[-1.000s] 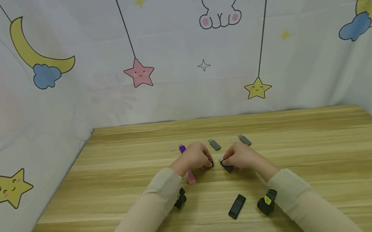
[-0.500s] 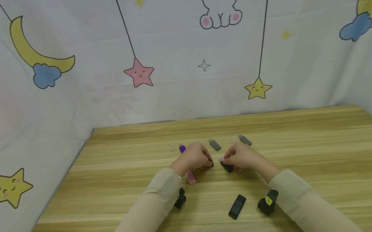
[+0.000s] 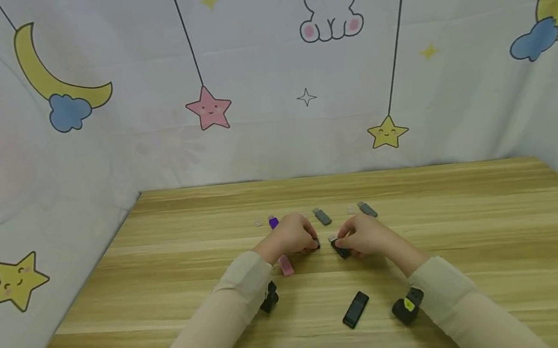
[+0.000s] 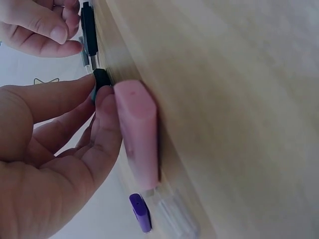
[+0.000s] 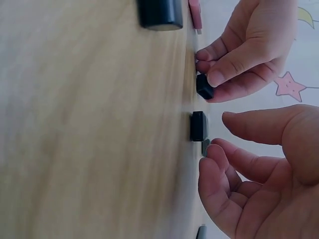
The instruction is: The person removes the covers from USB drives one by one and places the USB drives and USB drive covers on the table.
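Observation:
My left hand (image 3: pixel 294 235) pinches a small black cap (image 4: pixel 101 81) between thumb and fingers, low over the table. To its right, a black USB stick (image 3: pixel 340 247) lies on the wood with its metal plug showing. Beside that stick is my right hand (image 3: pixel 365 236); in the right wrist view its thumb and fingers stand apart, with the stick (image 5: pixel 198 126) beyond the fingertips and not gripped. A pink USB stick (image 4: pixel 138 134) lies close by my left hand, partly hidden by it in the head view.
Behind the hands lie a purple USB stick (image 3: pixel 274 223), two grey ones (image 3: pixel 322 216) and small clear caps (image 3: pixel 258 222). Nearer me is another black stick (image 3: pixel 356 309). A printed cloth (image 3: pixel 273 138) stands around the wooden table (image 3: pixel 185 237).
The right hand and wrist have shifted slightly to the right, with the black USB stick staying in place. The left hand holds the cap almost still.

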Action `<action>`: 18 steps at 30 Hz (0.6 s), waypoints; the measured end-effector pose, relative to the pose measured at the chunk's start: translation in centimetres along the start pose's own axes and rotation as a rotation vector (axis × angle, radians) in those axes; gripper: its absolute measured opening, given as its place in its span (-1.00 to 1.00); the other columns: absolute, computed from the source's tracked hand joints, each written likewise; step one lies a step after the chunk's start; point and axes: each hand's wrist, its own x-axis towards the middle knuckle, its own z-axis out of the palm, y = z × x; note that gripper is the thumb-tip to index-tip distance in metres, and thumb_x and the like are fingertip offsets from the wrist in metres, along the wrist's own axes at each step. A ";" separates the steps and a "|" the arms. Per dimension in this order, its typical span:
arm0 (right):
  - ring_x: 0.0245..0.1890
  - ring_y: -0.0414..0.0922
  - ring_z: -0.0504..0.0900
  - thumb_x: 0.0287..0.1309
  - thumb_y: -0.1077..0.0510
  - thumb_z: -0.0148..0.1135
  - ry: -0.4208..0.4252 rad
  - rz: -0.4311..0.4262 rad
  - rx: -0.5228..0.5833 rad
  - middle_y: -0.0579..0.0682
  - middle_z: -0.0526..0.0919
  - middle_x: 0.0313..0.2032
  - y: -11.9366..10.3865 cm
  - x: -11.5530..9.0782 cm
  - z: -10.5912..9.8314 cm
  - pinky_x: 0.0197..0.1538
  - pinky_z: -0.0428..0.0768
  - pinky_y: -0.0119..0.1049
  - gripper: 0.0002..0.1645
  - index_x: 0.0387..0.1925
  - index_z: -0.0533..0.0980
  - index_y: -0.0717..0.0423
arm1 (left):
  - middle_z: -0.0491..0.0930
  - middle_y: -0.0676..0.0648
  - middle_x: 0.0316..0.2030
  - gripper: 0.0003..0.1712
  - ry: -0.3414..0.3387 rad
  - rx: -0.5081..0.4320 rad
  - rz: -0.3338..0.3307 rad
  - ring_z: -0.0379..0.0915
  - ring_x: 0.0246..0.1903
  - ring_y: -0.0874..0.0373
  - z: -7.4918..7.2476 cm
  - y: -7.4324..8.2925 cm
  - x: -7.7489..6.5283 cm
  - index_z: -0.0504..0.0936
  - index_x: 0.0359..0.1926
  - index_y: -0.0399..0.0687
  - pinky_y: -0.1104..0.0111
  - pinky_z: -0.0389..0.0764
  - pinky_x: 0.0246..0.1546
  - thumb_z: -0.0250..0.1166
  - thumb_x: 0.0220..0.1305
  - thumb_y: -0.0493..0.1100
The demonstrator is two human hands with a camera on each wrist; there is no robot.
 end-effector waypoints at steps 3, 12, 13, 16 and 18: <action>-0.52 -0.13 0.60 0.25 0.15 0.22 0.000 -0.008 -0.002 0.07 0.61 -0.39 -0.3 -0.3 -0.3 -0.40 0.62 -0.28 -0.67 -0.06 0.55 0.32 | 0.62 -0.07 -0.52 -0.89 0.000 0.002 0.002 0.50 -0.54 0.21 -0.1 0.0 -0.1 0.68 -0.26 -0.32 0.47 0.54 -0.51 0.34 0.14 -0.39; -0.46 -0.10 0.63 0.26 0.13 0.21 0.018 -0.088 -0.051 0.09 0.63 -0.28 -0.8 -1.5 -1.5 -0.37 0.59 -0.28 -0.62 0.00 0.55 0.31 | 0.64 -0.11 -0.29 -0.81 0.015 0.088 0.022 0.53 -0.37 0.14 -0.3 0.9 -0.9 0.66 -0.19 -0.29 0.37 0.59 -0.31 0.36 0.13 -0.34; -0.45 -0.10 0.62 0.26 0.13 0.21 0.021 -0.114 -0.059 0.08 0.63 -0.29 -0.9 -1.7 -1.6 -0.37 0.58 -0.28 -0.62 0.00 0.55 0.32 | 0.64 -0.11 -0.26 -0.80 0.018 0.113 0.032 0.51 -0.34 0.14 -0.3 1.1 -1.1 0.66 -0.18 -0.29 0.36 0.58 -0.29 0.37 0.13 -0.33; -0.42 -0.11 0.58 0.25 0.13 0.22 0.035 -0.196 -0.083 0.06 0.63 -0.32 -1.0 -2.5 -2.0 -0.36 0.55 -0.28 -0.63 -0.02 0.56 0.31 | 0.64 -0.12 -0.20 -0.73 0.030 0.178 0.076 0.48 -0.29 0.12 -0.4 1.5 -1.6 0.66 -0.13 -0.28 0.32 0.57 -0.22 0.38 0.10 -0.32; -0.39 -0.13 0.55 0.25 0.12 0.22 0.039 -0.245 -0.097 0.04 0.62 -0.33 -1.1 -3.1 -2.2 -0.35 0.53 -0.27 -0.64 -0.03 0.57 0.31 | 0.64 -0.12 -0.20 -0.69 0.042 0.206 0.112 0.48 -0.27 0.12 -0.4 1.7 -1.8 0.66 -0.10 -0.30 0.30 0.57 -0.20 0.38 0.10 -0.31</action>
